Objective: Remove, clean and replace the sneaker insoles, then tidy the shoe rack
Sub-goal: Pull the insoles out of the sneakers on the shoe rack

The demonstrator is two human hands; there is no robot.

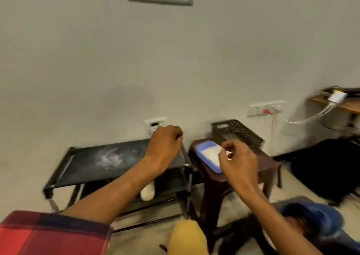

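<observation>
Your left hand [165,142] sits above the right end of the black shoe rack [81,169] with its fingers curled into a fist. A thin sliver shows at the knuckles, but through the blur you cannot tell whether the hand grips anything. Your right hand [238,158] hovers over the near edge of the blue tray [204,144] with its fingertips drawn together, and you cannot tell whether anything is pinched between them. The tray holds white powder [211,154] and rests on a dark brown plastic stool [212,184], which stands just beside the rack's right end. Behind the stool, against the wall, sits a black perforated crate [236,131]. A smear of white dust [111,157] marks the rack's top shelf, and on the lower shelf a white shoe [147,192] pokes out from under your left forearm. The blue sneaker [313,214] lies on the floor at the lower right, beneath your right forearm and heavily blurred. A yellow object [187,237] at the bottom centre is too blurred to identify. A red checked sleeve [48,233] covers your left upper arm.
</observation>
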